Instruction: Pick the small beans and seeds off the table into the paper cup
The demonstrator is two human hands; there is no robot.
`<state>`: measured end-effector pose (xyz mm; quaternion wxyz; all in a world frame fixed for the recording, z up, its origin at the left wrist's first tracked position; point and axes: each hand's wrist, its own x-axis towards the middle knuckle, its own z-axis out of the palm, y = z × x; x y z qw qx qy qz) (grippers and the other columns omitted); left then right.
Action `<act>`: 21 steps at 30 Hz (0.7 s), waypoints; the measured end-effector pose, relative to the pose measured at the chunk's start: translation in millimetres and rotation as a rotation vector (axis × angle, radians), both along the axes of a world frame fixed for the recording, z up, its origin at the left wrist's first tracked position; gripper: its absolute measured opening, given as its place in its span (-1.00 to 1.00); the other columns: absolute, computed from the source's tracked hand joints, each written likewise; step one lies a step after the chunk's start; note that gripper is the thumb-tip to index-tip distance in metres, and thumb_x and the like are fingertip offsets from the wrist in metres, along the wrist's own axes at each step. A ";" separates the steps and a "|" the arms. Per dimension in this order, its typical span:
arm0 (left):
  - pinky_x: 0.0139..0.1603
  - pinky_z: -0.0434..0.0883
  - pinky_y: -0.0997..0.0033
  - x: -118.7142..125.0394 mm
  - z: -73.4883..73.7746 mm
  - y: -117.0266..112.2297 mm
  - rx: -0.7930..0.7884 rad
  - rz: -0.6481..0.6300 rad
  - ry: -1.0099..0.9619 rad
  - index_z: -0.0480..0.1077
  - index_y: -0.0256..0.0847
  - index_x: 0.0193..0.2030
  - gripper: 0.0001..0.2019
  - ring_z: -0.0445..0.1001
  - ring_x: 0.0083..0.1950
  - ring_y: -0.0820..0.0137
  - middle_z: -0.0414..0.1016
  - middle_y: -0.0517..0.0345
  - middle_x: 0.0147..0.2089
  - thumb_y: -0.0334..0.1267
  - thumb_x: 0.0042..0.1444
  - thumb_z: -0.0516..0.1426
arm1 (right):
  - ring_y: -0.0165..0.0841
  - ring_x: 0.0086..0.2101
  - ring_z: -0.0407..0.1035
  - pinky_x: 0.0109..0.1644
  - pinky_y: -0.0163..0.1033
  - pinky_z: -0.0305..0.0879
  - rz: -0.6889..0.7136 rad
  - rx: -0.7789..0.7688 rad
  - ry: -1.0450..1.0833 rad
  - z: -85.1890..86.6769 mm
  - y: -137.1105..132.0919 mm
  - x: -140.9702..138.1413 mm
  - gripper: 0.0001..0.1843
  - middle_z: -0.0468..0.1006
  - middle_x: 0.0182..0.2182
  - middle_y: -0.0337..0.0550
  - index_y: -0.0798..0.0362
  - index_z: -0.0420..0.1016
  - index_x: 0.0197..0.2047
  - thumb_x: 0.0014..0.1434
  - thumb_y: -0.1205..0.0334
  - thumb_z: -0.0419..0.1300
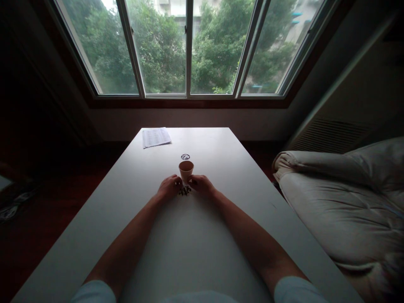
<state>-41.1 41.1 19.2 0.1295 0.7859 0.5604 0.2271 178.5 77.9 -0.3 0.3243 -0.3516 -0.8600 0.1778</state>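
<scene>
Showing its open top, a round tan paper cup (186,172) is between the curled left hand (170,186) and curled right hand (203,185), midway between the left and right edges of the white worktop (195,244). I cannot tell if either grips it. Small dark bits (184,191) lie just beside it, toward the near edge. White printed papers (156,137) lie by the far left corner

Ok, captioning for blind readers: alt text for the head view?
A left hand and right hand flank a brown cup at a white table; small dark pieces lie nearer the camera. Beyond: a round item, papers, a window.
</scene>
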 end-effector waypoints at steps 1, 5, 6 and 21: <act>-0.29 0.27 0.45 -0.4 -1.1 0.5 0.007 -0.008 -0.005 0.53 -0.14 -0.28 -0.88 0.41 -0.31 0.44 0.48 0.14 -0.24 -0.25 0.15 0.14 | -0.46 -0.49 0.28 -0.36 -0.37 0.10 -0.006 0.021 0.011 2.0 -1.9 -1.0 -0.82 0.54 -0.46 -0.23 0.06 0.57 -0.22 0.21 0.22 0.15; -0.29 0.26 0.45 -2.0 -5.2 2.8 0.037 -0.021 -0.013 0.52 -0.14 -0.30 -0.89 0.41 -0.32 0.43 0.48 0.14 -0.26 -0.25 0.14 0.16 | -0.44 -0.48 0.30 -0.32 -0.36 0.14 -0.058 0.105 0.069 9.4 -10.4 -6.5 -0.83 0.53 -0.45 -0.20 0.05 0.55 -0.20 0.26 0.21 0.14; -0.28 0.26 0.45 -2.3 -6.1 3.2 0.044 -0.022 -0.013 0.52 -0.14 -0.29 -0.90 0.41 -0.31 0.43 0.48 0.14 -0.26 -0.25 0.14 0.16 | -0.43 -0.47 0.32 -0.31 -0.36 0.16 -0.075 0.128 0.085 10.9 -12.5 -8.4 -0.82 0.54 -0.44 -0.19 0.05 0.55 -0.19 0.27 0.21 0.13; -0.30 0.25 0.44 -0.9 -8.8 2.9 0.056 -0.022 -0.050 0.52 -0.13 -0.28 -0.89 0.40 -0.34 0.42 0.47 0.14 -0.28 -0.23 0.13 0.17 | -0.47 -0.55 0.20 -0.40 -0.37 0.11 -0.336 0.168 0.361 32.1 -13.3 -18.9 -0.74 0.36 -0.57 -0.31 0.07 0.51 -0.15 0.33 0.10 0.09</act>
